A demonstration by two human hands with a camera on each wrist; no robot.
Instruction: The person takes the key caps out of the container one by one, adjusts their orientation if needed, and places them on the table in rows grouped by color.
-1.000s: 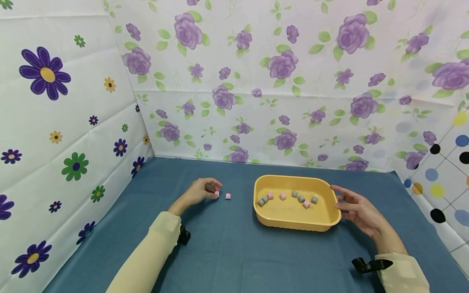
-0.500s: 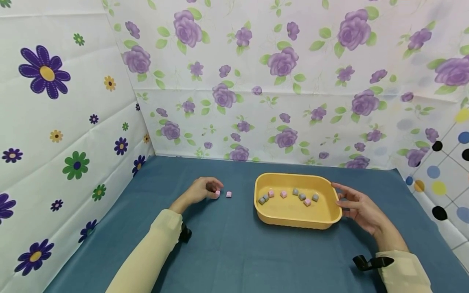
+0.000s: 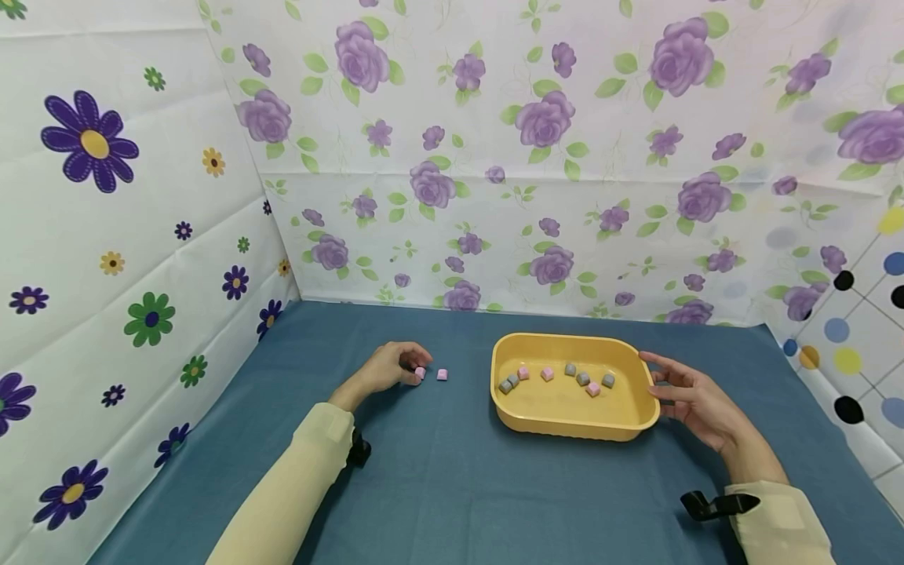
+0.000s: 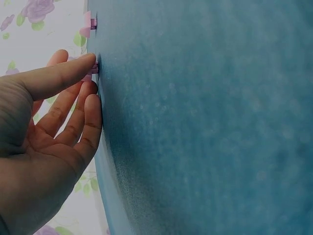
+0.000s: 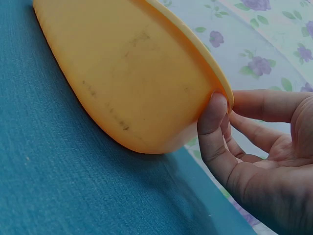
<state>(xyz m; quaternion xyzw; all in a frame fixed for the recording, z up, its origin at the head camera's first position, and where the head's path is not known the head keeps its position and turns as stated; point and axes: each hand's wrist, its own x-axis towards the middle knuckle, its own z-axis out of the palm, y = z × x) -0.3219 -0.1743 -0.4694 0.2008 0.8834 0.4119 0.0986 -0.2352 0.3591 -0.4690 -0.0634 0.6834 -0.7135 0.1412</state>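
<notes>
At the left of the blue cloth, my left hand has its thumb and fingers around a small pink cube, its thumb right against it. In the left wrist view, the thumb hides most of that cube, and the last fingers curl down close to the cloth. A second pink cube sits just to the right of it. My right hand pinches the right end of a yellow plastic tray, thumb on the outer wall and index finger at the rim. Inside lie several grey cubes and three pink cubes.
The blue cloth covers the table. A floral curtain hangs behind it, with a daisy-patterned sheet on the left and a dotted sheet on the right. Black wrist straps sit over the sleeves.
Both hands stay in almost the same place, one at the pink cube and one at the tray. The head view has shifted slightly.
</notes>
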